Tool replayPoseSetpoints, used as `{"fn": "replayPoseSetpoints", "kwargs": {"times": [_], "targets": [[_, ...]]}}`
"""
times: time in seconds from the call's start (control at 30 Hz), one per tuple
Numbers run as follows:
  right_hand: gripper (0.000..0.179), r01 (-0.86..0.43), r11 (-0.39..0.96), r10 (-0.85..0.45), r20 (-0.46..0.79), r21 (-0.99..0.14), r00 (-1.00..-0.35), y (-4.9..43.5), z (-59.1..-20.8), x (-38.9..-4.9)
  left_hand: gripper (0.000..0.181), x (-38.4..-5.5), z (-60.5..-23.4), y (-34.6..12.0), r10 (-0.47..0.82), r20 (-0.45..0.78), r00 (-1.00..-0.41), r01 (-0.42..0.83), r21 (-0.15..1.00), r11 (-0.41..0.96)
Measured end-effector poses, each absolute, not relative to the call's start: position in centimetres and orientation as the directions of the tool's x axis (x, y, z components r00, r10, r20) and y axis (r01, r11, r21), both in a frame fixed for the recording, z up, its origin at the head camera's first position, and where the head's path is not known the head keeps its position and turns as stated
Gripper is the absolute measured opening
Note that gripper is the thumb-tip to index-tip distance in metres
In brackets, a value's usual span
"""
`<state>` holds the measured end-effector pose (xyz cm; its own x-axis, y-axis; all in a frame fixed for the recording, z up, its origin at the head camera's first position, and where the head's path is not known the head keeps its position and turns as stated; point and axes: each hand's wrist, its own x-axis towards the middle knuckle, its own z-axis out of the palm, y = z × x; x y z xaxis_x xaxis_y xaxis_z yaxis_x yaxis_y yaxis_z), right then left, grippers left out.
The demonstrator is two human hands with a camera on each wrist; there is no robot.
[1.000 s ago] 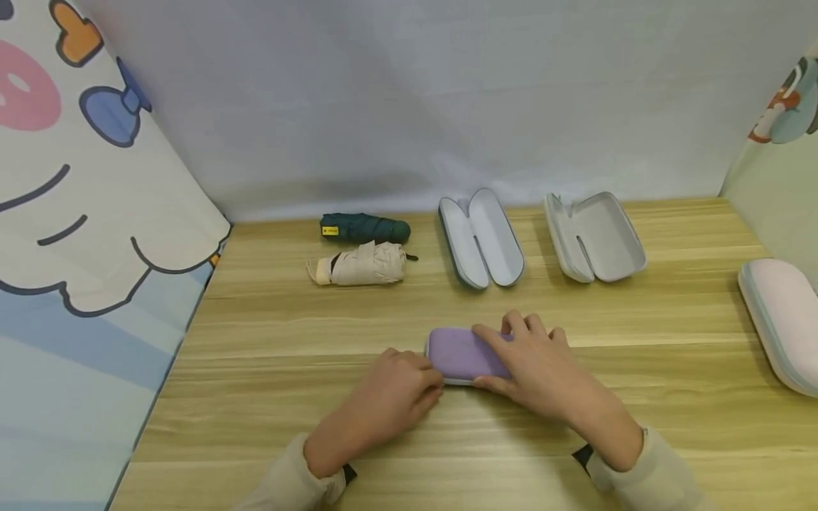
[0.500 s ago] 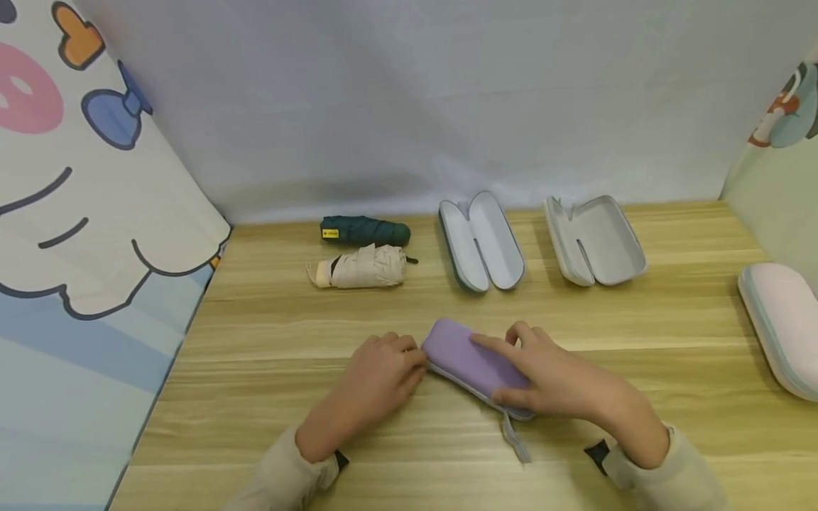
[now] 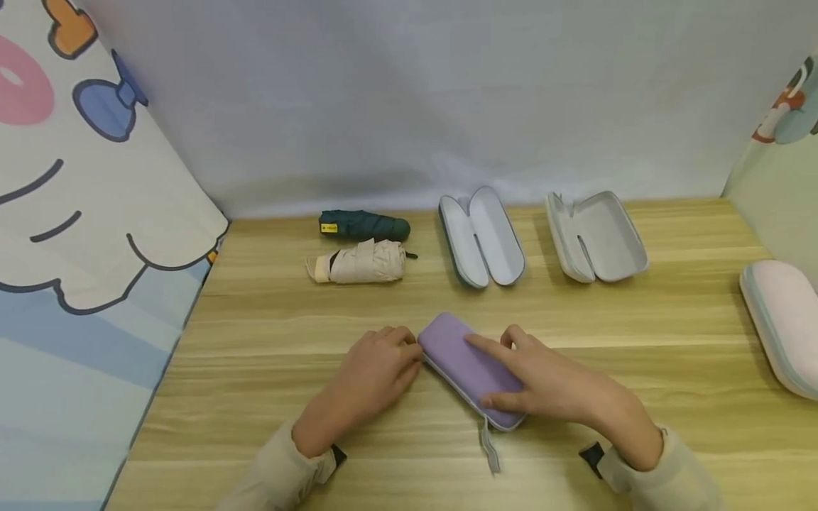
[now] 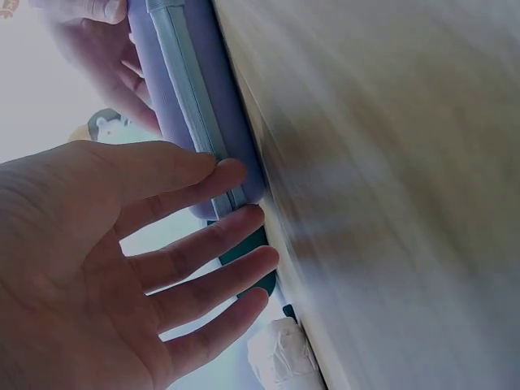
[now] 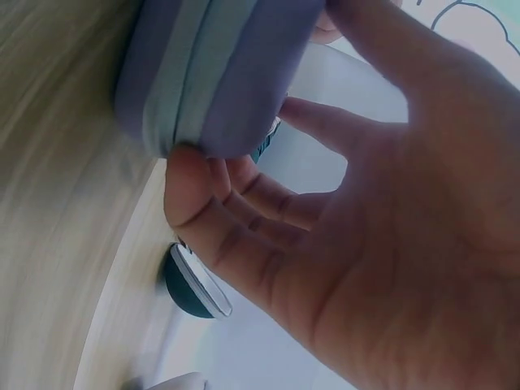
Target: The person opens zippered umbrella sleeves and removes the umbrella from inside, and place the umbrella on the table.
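A purple zippered glasses case [image 3: 460, 355] lies closed and slanted on the table, its grey pull strap [image 3: 488, 447] hanging off the near end. My left hand [image 3: 378, 369] is at its far-left end. In the left wrist view, thumb and index finger pinch together at the end of the pale zip band [image 4: 191, 89], the other fingers spread. My right hand [image 3: 549, 376] grips the opposite end, thumb on the near side and index finger across the top. In the right wrist view, several of its fingers [image 5: 191, 187] curl against the end of the case.
Behind stand two opened glasses cases, a dark green one [image 3: 495, 238] and a grey one [image 3: 610, 238]. To their left lie a folded green umbrella [image 3: 364, 226] and a beige one [image 3: 367, 262]. A pink case [image 3: 780, 323] sits at the right edge. A white cloth [image 3: 409, 106] backs the table.
The purple case has turned clockwise, its right end swinging toward the body, and its pull strap has come into view. My left hand has shifted slightly left with the case's end.
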<state>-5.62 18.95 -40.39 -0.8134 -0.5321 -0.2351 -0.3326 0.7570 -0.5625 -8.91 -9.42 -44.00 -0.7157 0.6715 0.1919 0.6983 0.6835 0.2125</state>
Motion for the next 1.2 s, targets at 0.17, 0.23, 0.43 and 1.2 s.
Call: {"fn": "replayPoseSetpoints", "kwargs": {"times": [0.17,0.23,0.43,1.2], "targets": [[0.084,-0.333,0.764,-0.525,-0.230,-0.553,-0.820,18.8,-40.3,-5.6,0.006,-8.7,-43.9,-9.3,0.683,0.187,-0.706,0.708,0.210,0.674],[0.084,-0.329,0.768,-0.518,-0.231,-0.549,-0.823,18.8,-40.3,-5.5,0.006,-8.6,-44.0,-9.2,0.686,0.185,-0.703,0.711,0.212,0.671],[0.085,-0.309,0.776,-0.499,-0.235,-0.550,-0.834,18.7,-40.4,-5.5,0.007,-8.2,-44.1,-8.8,0.690,0.200,-0.696,0.718,0.196,0.667],[0.085,-0.306,0.773,-0.476,-0.188,-0.556,-0.859,18.1,-40.6,-5.0,0.010,-6.7,-44.9,-7.5,0.681,0.147,-0.717,0.692,0.270,0.670]]}}
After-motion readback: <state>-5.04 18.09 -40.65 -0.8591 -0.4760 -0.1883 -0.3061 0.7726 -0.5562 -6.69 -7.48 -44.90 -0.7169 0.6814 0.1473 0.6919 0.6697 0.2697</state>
